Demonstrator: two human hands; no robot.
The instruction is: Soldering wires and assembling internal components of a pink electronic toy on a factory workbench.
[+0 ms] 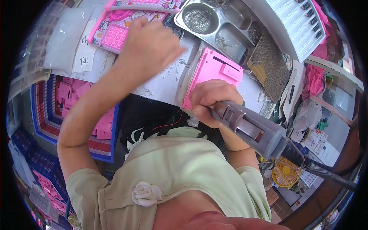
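Observation:
My right hand (216, 99) is closed around the grip end of a grey electric screwdriver (253, 128), held over the near edge of a pink plastic housing (209, 73). The screwdriver's tip is hidden behind the hand. Raised over the bench to the left, my left hand (151, 48) has curled fingers and is slightly blurred; whatever they may hold is hidden. Just beyond it lies a pink toy case with calculator-like keys (115, 36). A metal compartment tray (218, 27) stands past the housing, with small screws in several compartments.
A blue-edged crate (113, 138) with pink plastic parts sits below the bench at left. Clear plastic bags (67, 42) lie at the far left. A white rack (303, 23) stands at far right, near a brown textured mat (270, 65). The screwdriver's coiled cable (326, 172) runs right.

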